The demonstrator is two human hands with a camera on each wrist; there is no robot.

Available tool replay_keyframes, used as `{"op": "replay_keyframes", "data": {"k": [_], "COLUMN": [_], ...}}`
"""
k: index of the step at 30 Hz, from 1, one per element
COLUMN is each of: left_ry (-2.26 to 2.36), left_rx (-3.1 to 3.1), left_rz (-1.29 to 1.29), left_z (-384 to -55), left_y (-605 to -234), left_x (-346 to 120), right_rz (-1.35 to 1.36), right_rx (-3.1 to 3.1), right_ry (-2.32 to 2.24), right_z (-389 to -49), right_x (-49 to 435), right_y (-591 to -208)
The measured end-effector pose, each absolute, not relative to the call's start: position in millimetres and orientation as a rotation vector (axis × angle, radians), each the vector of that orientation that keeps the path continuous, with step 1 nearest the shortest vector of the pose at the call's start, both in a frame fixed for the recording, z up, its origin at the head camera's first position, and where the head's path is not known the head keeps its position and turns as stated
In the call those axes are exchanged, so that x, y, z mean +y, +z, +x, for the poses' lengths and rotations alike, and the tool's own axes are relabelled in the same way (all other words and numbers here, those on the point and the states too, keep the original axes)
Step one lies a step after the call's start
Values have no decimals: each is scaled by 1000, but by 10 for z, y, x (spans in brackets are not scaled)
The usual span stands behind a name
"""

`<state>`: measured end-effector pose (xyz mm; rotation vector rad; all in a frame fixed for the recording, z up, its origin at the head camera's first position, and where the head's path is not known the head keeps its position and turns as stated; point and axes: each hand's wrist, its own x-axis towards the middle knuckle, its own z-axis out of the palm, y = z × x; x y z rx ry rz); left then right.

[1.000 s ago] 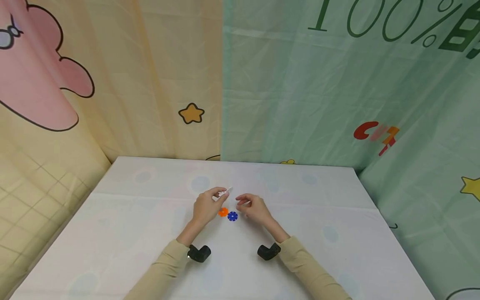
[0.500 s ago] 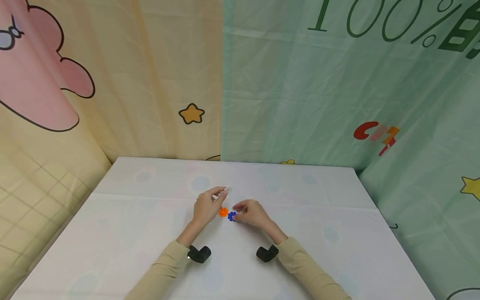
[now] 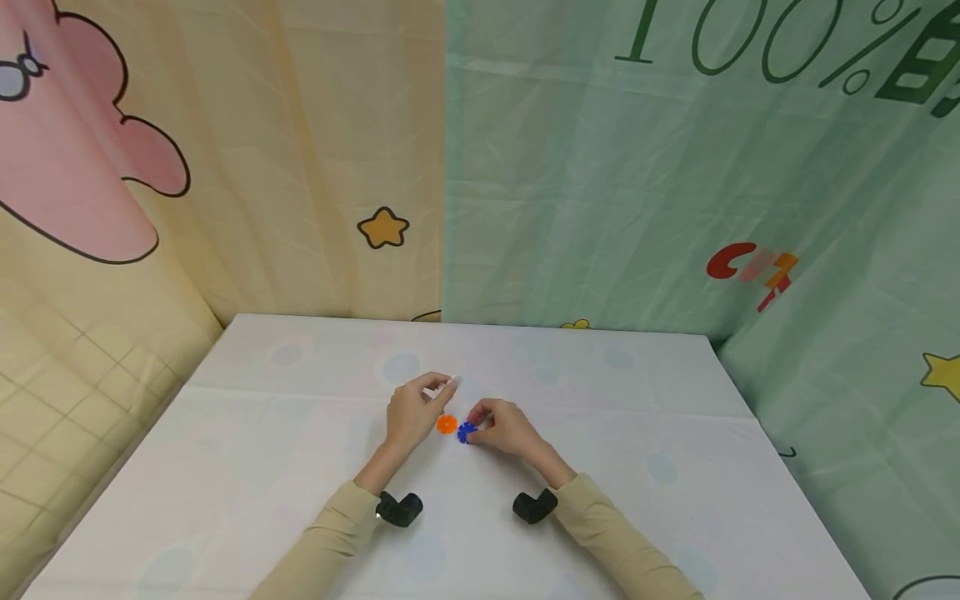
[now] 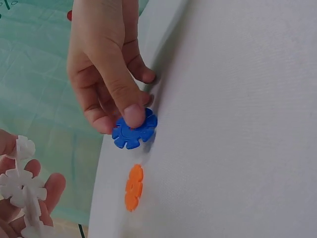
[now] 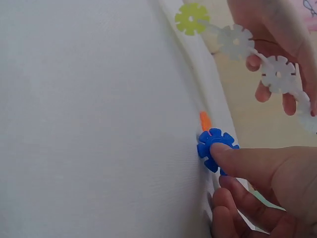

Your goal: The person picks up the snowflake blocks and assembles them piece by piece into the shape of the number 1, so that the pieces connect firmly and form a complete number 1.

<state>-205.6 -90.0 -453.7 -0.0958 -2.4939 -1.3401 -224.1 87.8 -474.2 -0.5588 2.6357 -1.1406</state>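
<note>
In the head view, my left hand (image 3: 408,414) grips a chain of slotted snowflake discs above the table. The right wrist view shows the chain's white discs (image 5: 286,79) joined edge to edge, with a yellow-green disc (image 5: 185,26) at one end. Part of the chain is hidden by my fingers. My right hand (image 3: 512,430) pinches a blue snowflake disc (image 4: 130,137) between thumb and fingers, close to the tabletop and slightly tilted. Beside it an orange snowflake disc (image 4: 133,191) lies flat on the table, between the two hands.
A white cloth with faint dots covers the table (image 3: 285,467). Behind it hang a yellow curtain (image 3: 322,150) and a green curtain (image 3: 570,183). A black wrist camera (image 3: 400,509) is on the left wrist, another black camera (image 3: 534,506) on the right.
My right hand has come down and left to the blue disc and taken it between thumb and fingers. The disc has shifted slightly. My left hand stays nearly in place; its chain has turned a little.
</note>
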Motion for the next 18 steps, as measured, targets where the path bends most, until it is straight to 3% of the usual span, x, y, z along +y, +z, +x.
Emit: {"op": "replay_keyframes", "data": {"k": [18], "left_ry": [-1230], "left_rx": [-2461], "left_rz": [-136], "left_z": [-2050], "left_y": [-4573], "left_x": [-858], "right_rz": [-361], "right_rx": [2632], "right_ry": [-1544], "right_z": [-2346], "right_x": [958], "right_y": [-4650]}}
